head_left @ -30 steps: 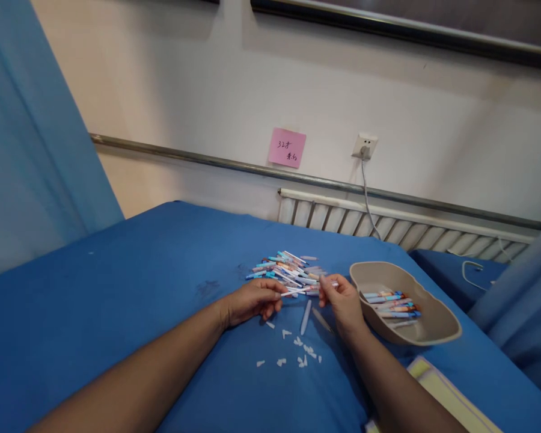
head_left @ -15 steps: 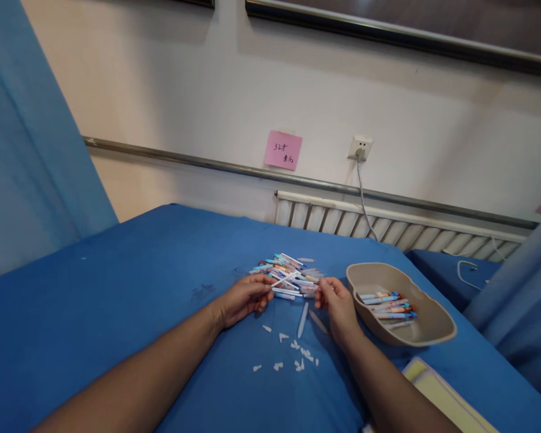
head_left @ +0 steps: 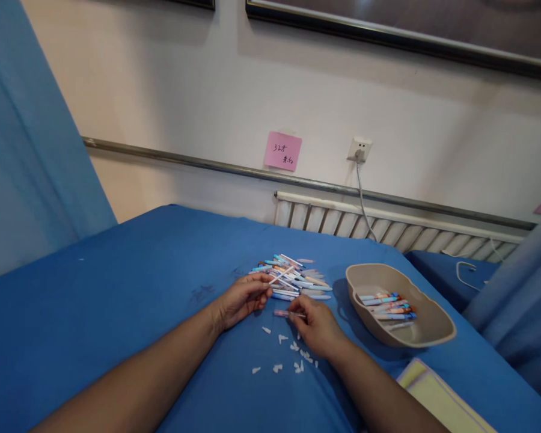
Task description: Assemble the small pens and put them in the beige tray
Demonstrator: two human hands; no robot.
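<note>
My left hand (head_left: 247, 296) is closed, its thumb and fingers pinching a thin white stick (head_left: 282, 275) that points up and to the right over a pile of pens (head_left: 306, 282). What the stick is exactly I cannot make out. Just in front of the pile, my right hand (head_left: 314, 322) pinches a slim pinkish pen (head_left: 281, 313) close to the cloth, its end pointing left. Several small white pen tips (head_left: 295, 347) lie scattered on the blue cloth nearer to me, some of them close to my right hand.
A beige tub (head_left: 433, 337) with several pens (head_left: 390, 307) in it stands to the right. In front of it lies a pale yellow pad (head_left: 437, 391). The blue cloth (head_left: 117, 300) covers the surface. Behind are a radiator (head_left: 333, 219) and a plugged-in socket (head_left: 359, 149).
My right hand has moved left and toward me from the right end of the pile, and now holds the pinkish pen. My left hand stays nearly still with the white stick.
</note>
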